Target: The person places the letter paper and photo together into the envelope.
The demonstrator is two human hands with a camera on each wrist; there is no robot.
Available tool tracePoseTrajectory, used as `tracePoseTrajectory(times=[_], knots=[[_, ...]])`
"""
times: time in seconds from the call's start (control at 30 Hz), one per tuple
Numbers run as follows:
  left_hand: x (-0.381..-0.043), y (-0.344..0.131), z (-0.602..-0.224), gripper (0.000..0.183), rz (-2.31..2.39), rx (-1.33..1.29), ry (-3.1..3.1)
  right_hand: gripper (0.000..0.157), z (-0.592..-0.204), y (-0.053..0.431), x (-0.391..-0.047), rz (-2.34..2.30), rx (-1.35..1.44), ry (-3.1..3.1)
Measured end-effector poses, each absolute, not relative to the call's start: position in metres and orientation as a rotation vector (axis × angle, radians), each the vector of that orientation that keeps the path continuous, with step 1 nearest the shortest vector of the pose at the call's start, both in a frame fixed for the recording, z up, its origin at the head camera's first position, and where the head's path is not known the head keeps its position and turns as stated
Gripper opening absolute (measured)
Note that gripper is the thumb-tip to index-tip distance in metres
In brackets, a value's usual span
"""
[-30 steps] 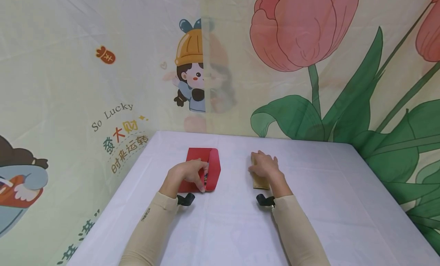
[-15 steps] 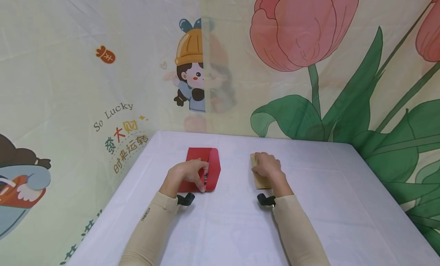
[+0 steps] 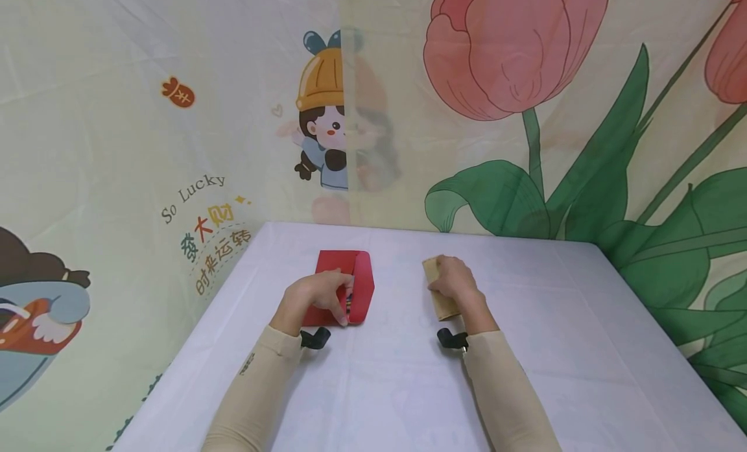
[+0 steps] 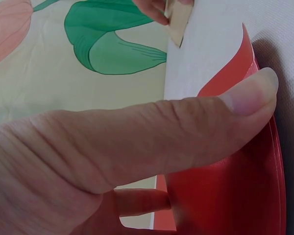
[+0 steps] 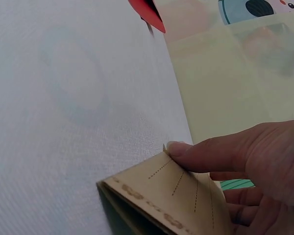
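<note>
A red envelope (image 3: 335, 261) lies on the table toward the left, its flap to the right and its mouth gaping, with something patterned showing inside. My left hand (image 3: 317, 291) grips it across the mouth. In the left wrist view the thumb (image 4: 186, 132) presses on one edge, while the other fingers are partly hidden behind the envelope. On the right, my right hand (image 3: 457, 278) pinches a folded brown card (image 3: 441, 304). Printed dashed lines and a brown pattern mark the card (image 5: 179, 196) in the right wrist view, where the thumb lies on its edge and its layers stand slightly apart.
A white cloth covers the table (image 3: 385, 387). Behind it hangs a printed curtain (image 3: 403, 199) with tulips and cartoon figures. Each wrist wears a small black camera mount, such as the left mount (image 3: 316, 338). Bare tabletop separates envelope and card.
My right hand has closed its fingers on the brown card, whose far end has shifted slightly and tilted left. The left hand and red envelope have stayed in place.
</note>
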State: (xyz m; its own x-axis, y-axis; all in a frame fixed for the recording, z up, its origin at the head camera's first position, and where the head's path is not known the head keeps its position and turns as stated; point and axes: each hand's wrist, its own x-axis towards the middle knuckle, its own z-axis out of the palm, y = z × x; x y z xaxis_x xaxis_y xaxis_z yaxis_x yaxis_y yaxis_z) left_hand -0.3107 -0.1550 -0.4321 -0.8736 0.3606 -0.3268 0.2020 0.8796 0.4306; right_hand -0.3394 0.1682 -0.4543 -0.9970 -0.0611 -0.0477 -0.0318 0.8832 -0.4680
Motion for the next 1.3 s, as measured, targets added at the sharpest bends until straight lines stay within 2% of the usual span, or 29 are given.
tracePoseTrajectory(times=[0.4, 0.73, 1.0, 1.3], knots=[[-0.3116, -0.1557, -0.4316, 0.051, 0.533, 0.409, 2.646, 0.061, -0.4520, 0.1709, -0.3403, -0.773, -0.025, 2.999], [-0.3119, -0.1561, -0.4309, 0.051, 0.539, 0.407, 2.649, 0.048, -0.4489, 0.1744, -0.3414, -0.913, -0.128, 3.023], [-0.3121, -0.1559, -0.4319, 0.051, 0.545, 0.396, 2.650, 0.030, -0.4488, 0.1751, -0.3418, -0.997, -0.092, 3.007], [-0.3117, -0.1560, -0.4317, 0.051, 0.541, 0.403, 2.653, 0.036, -0.4492, 0.1779, -0.3417, -1.015, -0.092, 2.987]])
